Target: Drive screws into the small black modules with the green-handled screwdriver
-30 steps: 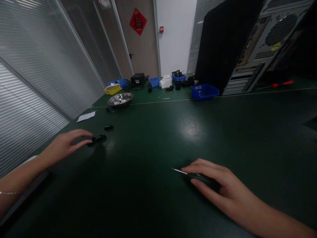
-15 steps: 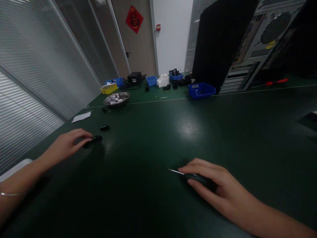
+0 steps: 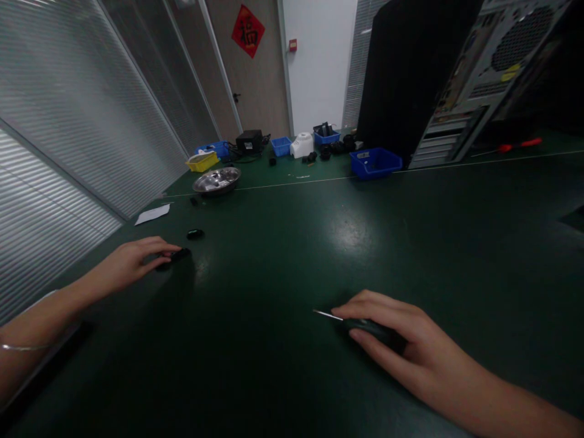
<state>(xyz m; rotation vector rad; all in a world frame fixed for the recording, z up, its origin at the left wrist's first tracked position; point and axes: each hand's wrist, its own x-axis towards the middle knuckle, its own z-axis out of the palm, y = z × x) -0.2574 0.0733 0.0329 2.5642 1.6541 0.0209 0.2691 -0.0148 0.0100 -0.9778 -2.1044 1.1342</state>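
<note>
At the left of the table, my left hand [image 3: 134, 261] pinches a small black piece [image 3: 181, 254] between thumb and fingers, low over the surface. I cannot tell what kind of part it is. Just beyond it lies a second small dark, glossy piece [image 3: 195, 233]. On the right, my right hand [image 3: 392, 328] is closed around the dark handle of a screwdriver [image 3: 370, 328]. Its thin metal shaft points left, close to the table. My palm covers the handle's rear end.
A metal bowl [image 3: 216, 181] stands at the back left, near white paper [image 3: 152, 214] and a yellow basket [image 3: 202, 162]. A blue bin [image 3: 375, 164] sits before a black computer case [image 3: 406, 79]. A red-handled tool [image 3: 520, 145] lies far right on the green table [image 3: 274, 243].
My left fingers have slid slightly forward along the black piece. My right hand keeps the screwdriver in nearly the same place. The whole view has shifted a little.
</note>
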